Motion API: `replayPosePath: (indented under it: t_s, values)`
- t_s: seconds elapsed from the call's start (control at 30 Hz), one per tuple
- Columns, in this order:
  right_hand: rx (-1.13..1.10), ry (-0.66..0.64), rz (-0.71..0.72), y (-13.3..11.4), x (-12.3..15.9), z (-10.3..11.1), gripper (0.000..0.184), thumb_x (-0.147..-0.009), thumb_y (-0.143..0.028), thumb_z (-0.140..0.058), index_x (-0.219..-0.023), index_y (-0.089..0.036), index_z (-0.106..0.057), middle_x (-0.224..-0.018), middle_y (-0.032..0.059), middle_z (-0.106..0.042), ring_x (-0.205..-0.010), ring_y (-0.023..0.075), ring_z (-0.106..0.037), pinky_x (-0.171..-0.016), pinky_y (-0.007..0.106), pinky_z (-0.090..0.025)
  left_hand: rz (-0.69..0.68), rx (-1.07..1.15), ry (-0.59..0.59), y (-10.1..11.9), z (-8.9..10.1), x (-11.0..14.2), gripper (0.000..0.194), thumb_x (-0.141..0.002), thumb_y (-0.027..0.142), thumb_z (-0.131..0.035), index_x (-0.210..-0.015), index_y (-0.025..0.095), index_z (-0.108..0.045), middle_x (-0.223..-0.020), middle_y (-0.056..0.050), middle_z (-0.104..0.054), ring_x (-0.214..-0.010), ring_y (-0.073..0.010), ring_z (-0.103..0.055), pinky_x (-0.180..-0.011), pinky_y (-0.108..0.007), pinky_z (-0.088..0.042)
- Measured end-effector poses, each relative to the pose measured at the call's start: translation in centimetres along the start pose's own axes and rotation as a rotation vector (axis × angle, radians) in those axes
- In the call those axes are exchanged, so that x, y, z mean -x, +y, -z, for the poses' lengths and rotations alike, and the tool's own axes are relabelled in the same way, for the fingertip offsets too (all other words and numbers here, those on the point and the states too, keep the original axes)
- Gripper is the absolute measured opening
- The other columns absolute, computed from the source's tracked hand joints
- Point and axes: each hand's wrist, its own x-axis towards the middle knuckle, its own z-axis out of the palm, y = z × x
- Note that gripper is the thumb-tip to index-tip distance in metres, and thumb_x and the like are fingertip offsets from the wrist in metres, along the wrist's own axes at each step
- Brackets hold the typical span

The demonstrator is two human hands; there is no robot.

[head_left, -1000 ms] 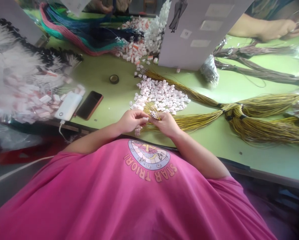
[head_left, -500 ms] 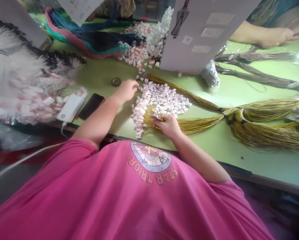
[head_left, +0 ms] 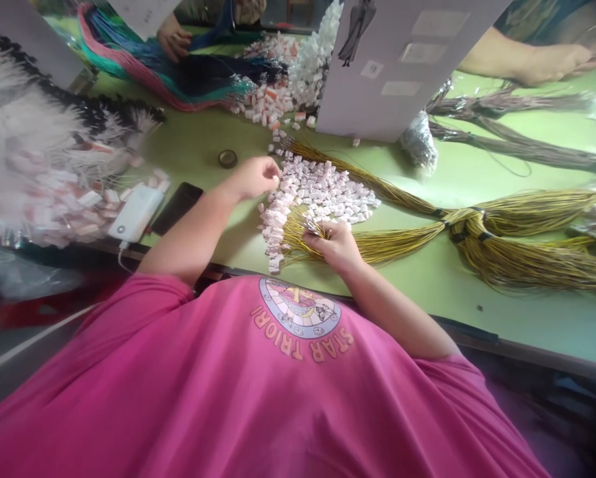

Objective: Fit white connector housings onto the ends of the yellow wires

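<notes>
My right hand point(head_left: 338, 247) is closed round a bunch of thin yellow wires point(head_left: 395, 240), whose silvery metal tips stick out past the thumb. At the left edge of a pile of small white plastic connectors point(head_left: 335, 189), my left hand point(head_left: 255, 178) has thumb and finger pinched on a small white connector point(head_left: 276, 180). More white connectors point(head_left: 274, 232) sit in a row at the ends of yellow wires, left of my right hand. Behind the pile runs another yellow wire bundle point(head_left: 377, 184).
A roll of tape point(head_left: 227, 158), a black phone point(head_left: 178, 207) and a white power bank point(head_left: 136, 212) lie to the left. White connector wires point(head_left: 33, 166) are heaped beyond. An upright panel point(head_left: 377, 86) stands behind. Other people's hands point(head_left: 175, 38) work across the table and at the upper right.
My left hand has turned slightly, with thumb and finger closed near the pile's edge. My right hand keeps its hold on the wires. Another person's hand has appeared at the coloured wires.
</notes>
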Motion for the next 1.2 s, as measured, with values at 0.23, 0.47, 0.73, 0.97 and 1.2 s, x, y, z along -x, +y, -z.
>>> replayPosePath:
  t_s: [0.23,0.47,0.73,0.97,1.2]
  values:
    - [0.04,0.05,0.038,-0.3,0.1,-0.1,0.023,-0.072,-0.034,-0.059,-0.06,-0.015,-0.054,-0.057,-0.0026,-0.045,-0.057,0.0093,-0.039,-0.056,0.024,-0.032,0.178,0.697,-0.203,3.3,-3.5,8.7,0.02,-0.067,0.01,-0.072,-0.085,0.011,-0.063,-0.073,-0.001,-0.063,-0.065,-0.0103,-0.063,-0.069,-0.029,-0.052]
    - [0.118,0.079,0.083,-0.3,0.1,-0.4,0.027,-0.074,-0.035,-0.056,-0.057,-0.016,-0.048,-0.055,-0.0034,-0.04,-0.055,0.0084,-0.034,-0.054,0.024,-0.028,0.234,0.828,-0.174,2.6,-5.1,9.2,0.02,-0.068,0.01,-0.072,-0.085,0.011,-0.063,-0.074,0.0,-0.066,-0.063,-0.0077,-0.064,-0.071,-0.026,-0.055]
    - [0.175,0.071,0.031,-0.4,0.2,-0.6,0.026,-0.073,-0.037,-0.056,-0.059,-0.016,-0.049,-0.057,-0.0026,-0.042,-0.057,0.0096,-0.037,-0.054,0.025,-0.03,0.122,0.53,-0.047,3.2,-5.4,9.7,0.018,-0.063,0.015,-0.075,-0.079,0.011,-0.068,-0.076,-0.003,-0.067,-0.068,-0.0105,-0.063,-0.069,-0.026,-0.053]
    - [0.205,0.03,0.008,0.0,0.1,-0.9,0.024,-0.073,-0.035,-0.057,-0.06,-0.015,-0.053,-0.057,-0.0013,-0.048,-0.058,0.0101,-0.041,-0.055,0.024,-0.033,0.154,0.488,-0.095,3.8,-5.5,9.9,0.014,-0.065,0.02,-0.073,-0.075,0.011,-0.068,-0.071,-0.004,-0.068,-0.063,-0.0108,-0.062,-0.062,-0.025,-0.052]
    - [0.274,0.007,0.008,0.3,0.0,-0.7,0.02,-0.074,-0.031,-0.054,-0.064,-0.014,-0.06,-0.059,0.0003,-0.054,-0.06,0.012,-0.046,-0.058,0.026,-0.035,0.098,0.414,-0.121,3.2,-6.3,9.8,0.017,-0.066,0.025,-0.073,-0.076,0.012,-0.068,-0.073,-0.004,-0.068,-0.064,-0.0115,-0.061,-0.062,-0.025,-0.05]
